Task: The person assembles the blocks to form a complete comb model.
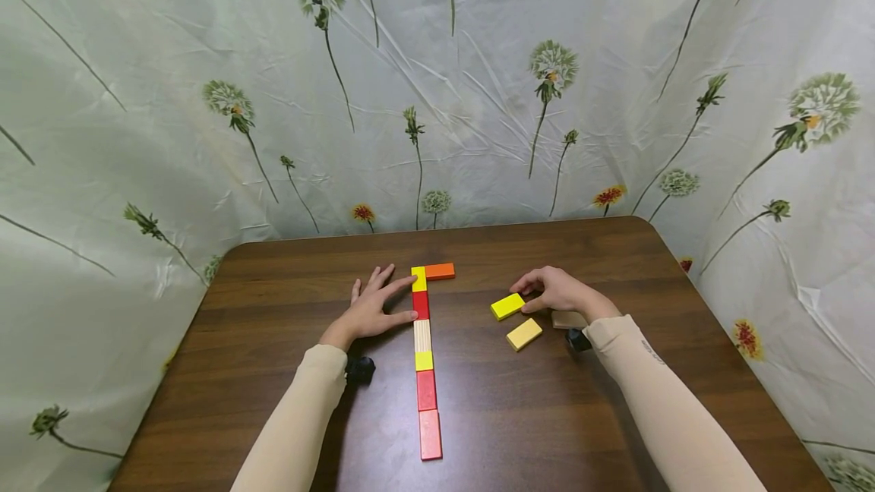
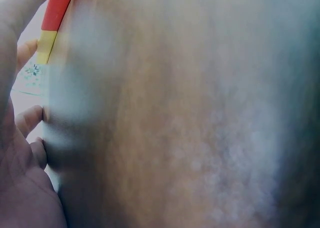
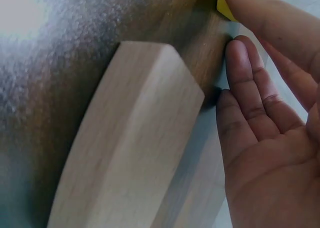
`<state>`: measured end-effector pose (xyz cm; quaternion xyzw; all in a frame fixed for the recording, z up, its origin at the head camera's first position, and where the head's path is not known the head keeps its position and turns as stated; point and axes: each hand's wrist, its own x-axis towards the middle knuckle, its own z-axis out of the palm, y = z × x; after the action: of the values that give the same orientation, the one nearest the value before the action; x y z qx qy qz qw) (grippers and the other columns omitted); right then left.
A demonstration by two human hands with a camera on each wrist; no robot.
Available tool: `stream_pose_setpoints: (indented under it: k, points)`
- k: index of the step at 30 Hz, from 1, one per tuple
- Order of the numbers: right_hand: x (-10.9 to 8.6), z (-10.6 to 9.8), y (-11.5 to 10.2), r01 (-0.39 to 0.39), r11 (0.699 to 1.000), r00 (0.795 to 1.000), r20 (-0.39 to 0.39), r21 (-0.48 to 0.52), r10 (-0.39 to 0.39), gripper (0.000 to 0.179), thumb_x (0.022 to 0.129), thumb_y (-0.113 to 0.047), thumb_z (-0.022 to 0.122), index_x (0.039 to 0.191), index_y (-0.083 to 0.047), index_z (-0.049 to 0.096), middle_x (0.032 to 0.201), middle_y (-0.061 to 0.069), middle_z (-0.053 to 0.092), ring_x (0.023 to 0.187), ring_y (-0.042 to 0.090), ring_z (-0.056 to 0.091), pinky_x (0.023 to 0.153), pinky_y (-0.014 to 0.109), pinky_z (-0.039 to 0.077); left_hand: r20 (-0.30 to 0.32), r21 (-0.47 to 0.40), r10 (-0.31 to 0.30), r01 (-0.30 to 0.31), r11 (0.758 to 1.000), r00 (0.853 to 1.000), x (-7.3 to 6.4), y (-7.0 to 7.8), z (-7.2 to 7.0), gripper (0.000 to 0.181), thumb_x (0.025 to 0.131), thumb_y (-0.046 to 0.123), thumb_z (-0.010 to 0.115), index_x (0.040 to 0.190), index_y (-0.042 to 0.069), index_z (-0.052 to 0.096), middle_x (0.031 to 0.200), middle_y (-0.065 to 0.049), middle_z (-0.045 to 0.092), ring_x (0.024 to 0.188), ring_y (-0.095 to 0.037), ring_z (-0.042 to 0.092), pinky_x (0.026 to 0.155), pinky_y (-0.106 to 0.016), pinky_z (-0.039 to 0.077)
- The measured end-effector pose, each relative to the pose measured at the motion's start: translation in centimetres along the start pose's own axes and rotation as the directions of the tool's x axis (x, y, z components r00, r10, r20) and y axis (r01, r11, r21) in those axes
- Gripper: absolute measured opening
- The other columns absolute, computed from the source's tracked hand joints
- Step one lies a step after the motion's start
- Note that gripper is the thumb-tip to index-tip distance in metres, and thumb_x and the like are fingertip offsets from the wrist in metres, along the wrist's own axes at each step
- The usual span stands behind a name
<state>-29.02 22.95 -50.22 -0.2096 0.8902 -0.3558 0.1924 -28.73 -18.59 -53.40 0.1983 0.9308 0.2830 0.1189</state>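
My left hand (image 1: 368, 310) lies with spread fingers along the left side of a line of flat blocks. Its index fingertip is at a yellow block (image 1: 419, 279) at the far end, its thumb tip by a red block (image 1: 420, 305). My right hand (image 1: 557, 291) pinches the right end of another yellow block (image 1: 507, 307) between thumb and fingers. In the right wrist view, that yellow block (image 3: 226, 9) is mostly hidden behind the thumb. Just nearer than it lies a pale yellow block (image 1: 524, 334). Under the right wrist sits a plain wooden block (image 3: 131, 123).
The line continues toward me with a pale striped section (image 1: 422, 335), a yellow block (image 1: 424, 361), a red block (image 1: 427, 390) and a pinkish-red block (image 1: 430, 435). An orange block (image 1: 440, 271) juts right from the far end. Behind the brown table (image 1: 273, 401) hangs a flowered cloth (image 1: 478, 97).
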Motion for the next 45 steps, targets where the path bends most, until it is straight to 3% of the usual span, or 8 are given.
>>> stream_pose_setpoints:
  k: [7, 16, 27, 45]
  points:
    - [0.0, 0.2, 0.0, -0.007, 1.0, 0.999, -0.035, -0.016, 0.007, 0.032, 0.093, -0.011, 0.085, 0.124, -0.003, 0.079, 0.123, 0.015, 0.076, 0.107, 0.022, 0.069, 0.1, 0.045, 0.058, -0.028, -0.019, 0.033, -0.034, 0.999, 0.999, 0.3, -1.0, 0.5, 0.082, 0.091, 0.072, 0.07, 0.163, 0.04, 0.046, 0.181, -0.016, 0.016, 0.168, -0.047, 0.001, 0.125, -0.078, -0.008]
    - [0.3, 0.2, -0.2, -0.017, 0.999, 0.997, -0.072, -0.029, 0.015, 0.031, 0.093, -0.011, 0.084, 0.122, -0.002, 0.079, 0.111, 0.01, 0.08, 0.096, 0.014, 0.068, 0.086, 0.028, 0.057, -0.022, -0.016, 0.036, -0.036, 0.999, 0.999, 0.3, -0.9, 0.5, 0.084, 0.09, 0.076, 0.069, 0.163, 0.04, 0.046, 0.181, -0.017, 0.015, 0.168, -0.047, 0.001, 0.125, -0.079, -0.008]
    - [1.0, 0.7, -0.8, -0.014, 0.999, 0.995, -0.104, -0.051, 0.008, 0.029, 0.095, -0.014, 0.083, 0.122, -0.003, 0.08, 0.107, 0.008, 0.08, 0.094, 0.013, 0.07, 0.087, 0.031, 0.058, -0.007, 0.006, 0.018, -0.018, 1.0, 1.0, 0.0, -0.1, 0.0, 0.077, 0.095, 0.059, 0.074, 0.163, 0.037, 0.047, 0.181, -0.015, 0.015, 0.168, -0.046, 0.002, 0.126, -0.078, -0.004]
    - [3.3, 2.1, -3.6, -0.011, 0.999, 0.991, -0.137, -0.035, 0.006, 0.03, 0.093, -0.011, 0.085, 0.122, -0.002, 0.08, 0.108, 0.009, 0.081, 0.093, 0.013, 0.07, 0.088, 0.033, 0.06, -0.001, 0.003, 0.008, -0.008, 1.0, 1.0, -0.1, 0.1, -0.1, 0.075, 0.095, 0.058, 0.075, 0.163, 0.038, 0.047, 0.181, -0.014, 0.016, 0.169, -0.045, 0.001, 0.127, -0.077, -0.005]
